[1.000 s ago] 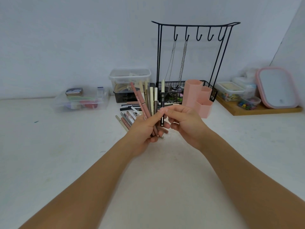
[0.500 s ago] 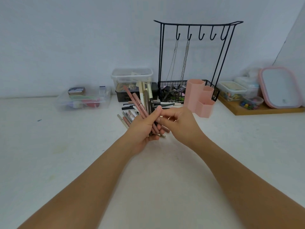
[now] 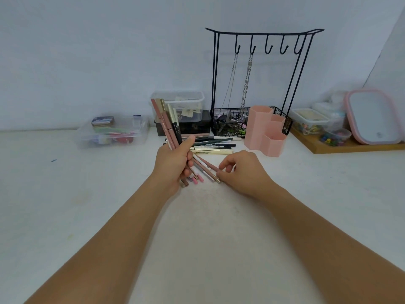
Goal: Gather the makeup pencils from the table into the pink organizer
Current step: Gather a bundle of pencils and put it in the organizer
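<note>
Pink and brown plastic barrels fan out of the left hand [image 3: 175, 159], which grips a bundle of makeup pencils [image 3: 167, 123] around their lower third, thumb clamped across the front, tips pointing up and away. Down on the white table [image 3: 65, 205] the right hand [image 3: 240, 172] is low, fingers curled, fingertips [image 3: 223, 166] right at the near end of a loose mauve pencil [image 3: 208, 166]. Touching it, it seems, though whether it is actually pinched I cannot tell. More loose pencils [image 3: 211, 148] lie crosswise just behind both hands, a flat little heap. The pink organizer [image 3: 266, 130] stands upright to the right of that heap, its three hexagonal cups showing nothing poking out.

These look light, stiff and smooth: easy to lift, quick to roll or slide. A fistful can slip out endwise if the squeeze loosens, so a hold near the middle of the bundle should keep it from splaying. A single one lying flat is best tipped up by its end, then pinched along the barrel. Caps and soft tips are probably the fragile parts, so dropping them in gently, one end down, seems wise.
</note>
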